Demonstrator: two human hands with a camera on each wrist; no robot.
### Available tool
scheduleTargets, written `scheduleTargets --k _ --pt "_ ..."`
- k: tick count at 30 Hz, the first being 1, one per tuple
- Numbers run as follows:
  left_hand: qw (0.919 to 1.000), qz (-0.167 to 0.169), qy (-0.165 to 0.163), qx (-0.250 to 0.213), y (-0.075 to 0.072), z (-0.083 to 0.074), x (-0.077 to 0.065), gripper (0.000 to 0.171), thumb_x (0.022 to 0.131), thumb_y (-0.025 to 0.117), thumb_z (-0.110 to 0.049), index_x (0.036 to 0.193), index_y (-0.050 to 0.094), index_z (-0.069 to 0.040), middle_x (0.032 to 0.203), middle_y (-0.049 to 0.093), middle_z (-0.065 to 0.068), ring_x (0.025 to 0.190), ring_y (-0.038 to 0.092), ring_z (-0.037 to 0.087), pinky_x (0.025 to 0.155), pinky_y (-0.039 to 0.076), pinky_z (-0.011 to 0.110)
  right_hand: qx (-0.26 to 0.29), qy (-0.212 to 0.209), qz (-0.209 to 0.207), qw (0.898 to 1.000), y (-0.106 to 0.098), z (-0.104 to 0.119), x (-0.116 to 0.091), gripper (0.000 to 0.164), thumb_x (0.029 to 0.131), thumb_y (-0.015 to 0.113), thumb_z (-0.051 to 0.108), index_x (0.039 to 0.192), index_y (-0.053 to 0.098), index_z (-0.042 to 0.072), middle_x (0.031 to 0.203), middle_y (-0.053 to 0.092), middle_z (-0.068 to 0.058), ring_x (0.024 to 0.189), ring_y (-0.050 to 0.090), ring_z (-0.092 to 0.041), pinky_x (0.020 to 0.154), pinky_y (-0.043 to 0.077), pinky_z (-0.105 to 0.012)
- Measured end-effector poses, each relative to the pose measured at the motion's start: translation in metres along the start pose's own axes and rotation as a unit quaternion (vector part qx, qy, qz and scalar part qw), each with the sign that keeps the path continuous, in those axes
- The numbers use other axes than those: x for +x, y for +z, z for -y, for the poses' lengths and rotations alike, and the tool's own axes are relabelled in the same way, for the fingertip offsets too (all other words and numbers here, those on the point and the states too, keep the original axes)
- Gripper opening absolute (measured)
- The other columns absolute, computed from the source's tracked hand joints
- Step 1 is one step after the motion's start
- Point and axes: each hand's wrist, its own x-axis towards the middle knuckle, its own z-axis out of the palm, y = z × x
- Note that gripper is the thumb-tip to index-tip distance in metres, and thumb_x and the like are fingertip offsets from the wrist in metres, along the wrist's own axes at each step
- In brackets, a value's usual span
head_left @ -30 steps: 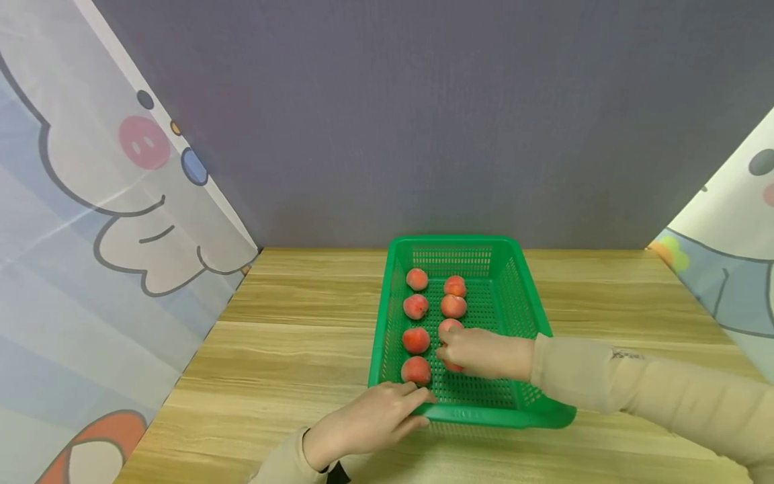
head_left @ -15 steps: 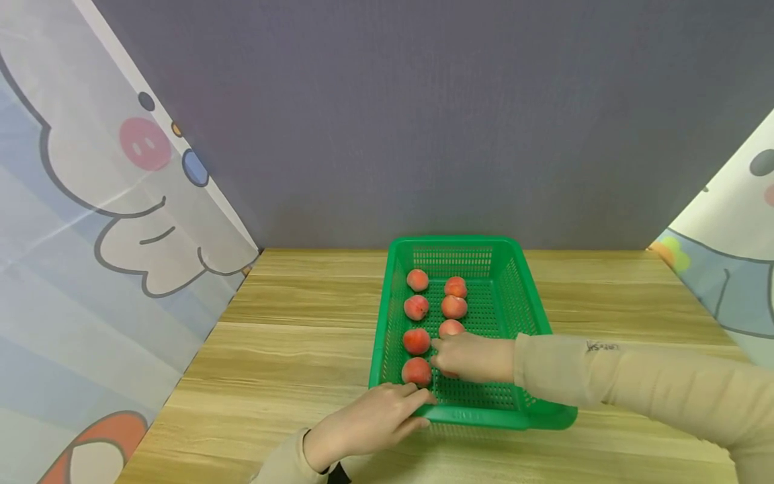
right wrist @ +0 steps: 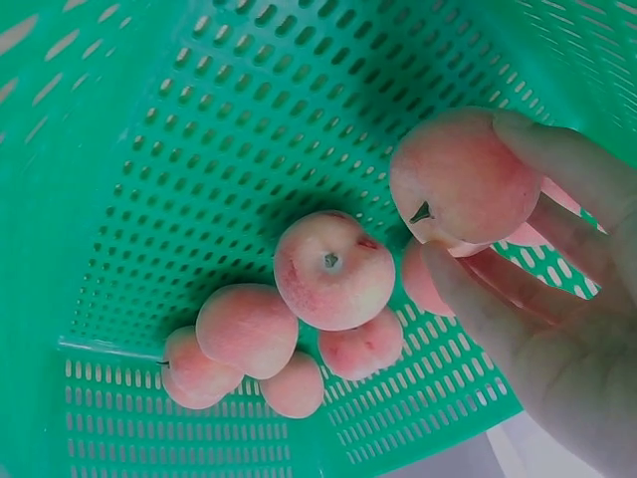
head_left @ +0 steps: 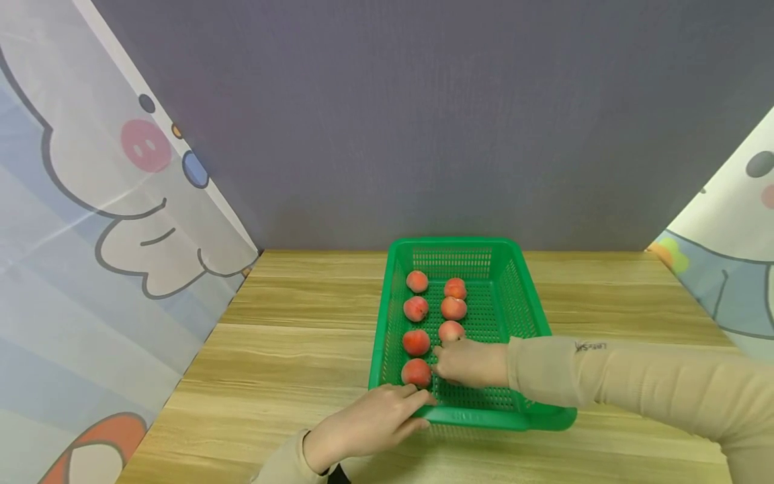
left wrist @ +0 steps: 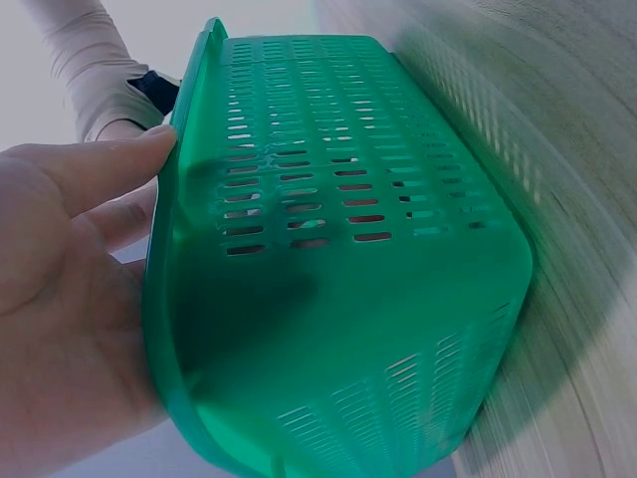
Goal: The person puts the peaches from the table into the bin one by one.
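Observation:
A green plastic basket [head_left: 484,418] holds several reddish peaches. My left hand [head_left: 370,420] grips its near rim at the left corner; in the left wrist view the thumb [left wrist: 109,169] lies outside the rim, with the other fingers partly hidden behind it. Inside the basket, my right hand [head_left: 471,364] holds a peach [right wrist: 460,179] between thumb and fingers. From above, that peach is mostly covered by the hand. Just beyond it sits another peach [head_left: 451,331], with two more behind in the same row. A left row runs along the basket wall, its nearest peach [head_left: 416,372] beside my right fingertips.
The basket stands on a wood-grain table [head_left: 290,349], its back end close to a grey wall [head_left: 387,134]. Cartoon-printed sheets [head_left: 91,222] flank the table. Bare basket floor [head_left: 480,302] shows right of the peaches.
My right hand has shifted slightly left and toward the near rim, so the third peach of the right row shows more fully. My left hand keeps its place on the rim.

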Motion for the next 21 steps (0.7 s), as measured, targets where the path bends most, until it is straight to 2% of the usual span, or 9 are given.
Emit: scheduleTargets --k 2,8,15,21 --pt "1.0000 0.001 -0.001 -0.001 -0.0001 0.0000 0.0001 0.022 0.088 0.055 -0.024 0.108 0.054 -0.013 0.088 0.057 -0.006 0.077 0.053 -0.001 0.071 0.043 0.016 -0.009 0.001 0.005 1.000 0.0011 0.0003 0.0004 0.008 0.076 0.068 0.012 0.077 0.064 0.019 0.091 0.061 -0.001 0.074 0.054 -0.013 0.065 0.047 -0.025" --pt "0.9999 0.005 -0.003 -0.009 0.0001 -0.0004 -0.0002 0.022 0.088 0.055 -0.023 0.109 0.054 -0.014 0.088 0.057 -0.006 0.077 0.052 -0.001 0.070 0.042 0.015 -0.034 0.006 0.027 0.999 0.0036 0.0026 0.0020 0.009 0.078 0.066 0.014 0.086 0.068 0.018 0.105 0.061 -0.005 0.085 0.057 -0.017 0.073 0.048 -0.027" --pt "1.0000 0.002 -0.002 -0.009 0.0006 -0.0005 -0.0001 0.023 0.087 0.057 -0.021 0.108 0.054 -0.014 0.087 0.056 -0.006 0.075 0.052 -0.001 0.069 0.041 0.013 -0.028 0.014 0.041 0.999 0.0062 0.0045 0.0035 0.019 0.080 0.065 0.017 0.097 0.068 0.020 0.110 0.060 -0.004 0.093 0.057 -0.019 0.079 0.047 -0.028" --pt "1.0000 0.000 -0.002 -0.006 0.0005 -0.0006 0.0001 0.022 0.087 0.056 -0.022 0.108 0.054 -0.013 0.087 0.057 -0.006 0.077 0.053 0.000 0.070 0.042 0.014 -0.034 0.017 0.049 0.998 0.0080 0.0056 0.0041 0.020 0.079 0.065 0.016 0.098 0.067 0.022 0.103 0.061 -0.001 0.088 0.057 -0.016 0.079 0.046 -0.030"
